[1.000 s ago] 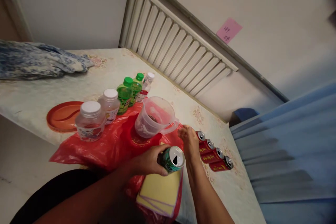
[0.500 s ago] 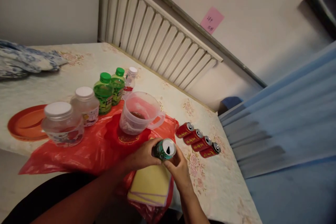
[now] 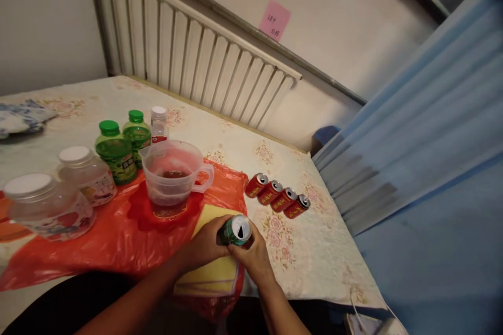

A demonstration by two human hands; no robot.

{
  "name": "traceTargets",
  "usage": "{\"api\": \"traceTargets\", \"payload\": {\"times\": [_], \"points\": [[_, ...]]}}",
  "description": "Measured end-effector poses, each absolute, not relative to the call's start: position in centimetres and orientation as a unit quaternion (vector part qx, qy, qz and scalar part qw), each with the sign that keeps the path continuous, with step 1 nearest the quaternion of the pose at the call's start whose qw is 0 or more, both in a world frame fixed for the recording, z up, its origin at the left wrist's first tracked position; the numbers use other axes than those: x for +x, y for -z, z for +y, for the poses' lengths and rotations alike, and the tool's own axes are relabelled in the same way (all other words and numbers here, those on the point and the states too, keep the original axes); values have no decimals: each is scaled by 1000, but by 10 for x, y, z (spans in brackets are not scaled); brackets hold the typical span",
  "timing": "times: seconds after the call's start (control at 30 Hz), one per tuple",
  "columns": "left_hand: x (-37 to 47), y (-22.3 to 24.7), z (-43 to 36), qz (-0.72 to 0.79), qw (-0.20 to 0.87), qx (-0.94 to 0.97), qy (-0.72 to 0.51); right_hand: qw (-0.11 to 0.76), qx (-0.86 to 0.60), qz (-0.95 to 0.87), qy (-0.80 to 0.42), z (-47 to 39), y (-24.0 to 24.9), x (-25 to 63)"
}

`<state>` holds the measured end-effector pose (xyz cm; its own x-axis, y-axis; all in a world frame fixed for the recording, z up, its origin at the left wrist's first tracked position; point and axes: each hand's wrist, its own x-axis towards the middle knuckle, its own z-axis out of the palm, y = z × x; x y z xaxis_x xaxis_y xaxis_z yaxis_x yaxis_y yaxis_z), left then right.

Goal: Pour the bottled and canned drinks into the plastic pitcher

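My left hand [image 3: 206,243] and my right hand [image 3: 255,256] are both closed round a green can [image 3: 236,230], one on each side. Its silver top faces me and its mouth hole is open. The can is above a yellow cloth [image 3: 210,277]. To the left, a clear plastic jug [image 3: 168,172] with a little dark liquid stands on a red dish [image 3: 141,209]. Several red cans [image 3: 278,196] stand in a row to the right of the jug.
Two green-capped bottles [image 3: 117,157], a white-capped bottle [image 3: 159,123] and two white-lidded jars [image 3: 51,209] stand at the left. Red plastic sheeting [image 3: 102,241] lies on the flowered tablecloth [image 3: 314,261]. A radiator [image 3: 196,52] and blue curtain [image 3: 412,141] are behind.
The view has turned to the right, so the things on the table appear further left. Both hands still hold the green can, which now appears slightly nearer the red cans.
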<state>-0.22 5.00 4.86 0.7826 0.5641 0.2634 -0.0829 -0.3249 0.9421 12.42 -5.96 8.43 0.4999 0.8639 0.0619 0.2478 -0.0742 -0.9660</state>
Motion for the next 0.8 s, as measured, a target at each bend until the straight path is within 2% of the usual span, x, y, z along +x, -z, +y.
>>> {"api": "traceTargets", "payload": {"times": [0.2, 0.37, 0.6, 0.8], "points": [[18, -45, 37, 156, 523, 806, -230, 565, -675, -377, -288, -85, -85, 145], [28, -19, 42, 276, 349, 862, -245, 574, -704, -332, -253, -110, -78, 177], [32, 9, 45, 310, 124, 901, -276, 592, -737, -274, -175, -149, -57, 244], [34, 4, 36, 317, 46, 916, -243, 564, -780, -249, -111, -173, -52, 298]]}}
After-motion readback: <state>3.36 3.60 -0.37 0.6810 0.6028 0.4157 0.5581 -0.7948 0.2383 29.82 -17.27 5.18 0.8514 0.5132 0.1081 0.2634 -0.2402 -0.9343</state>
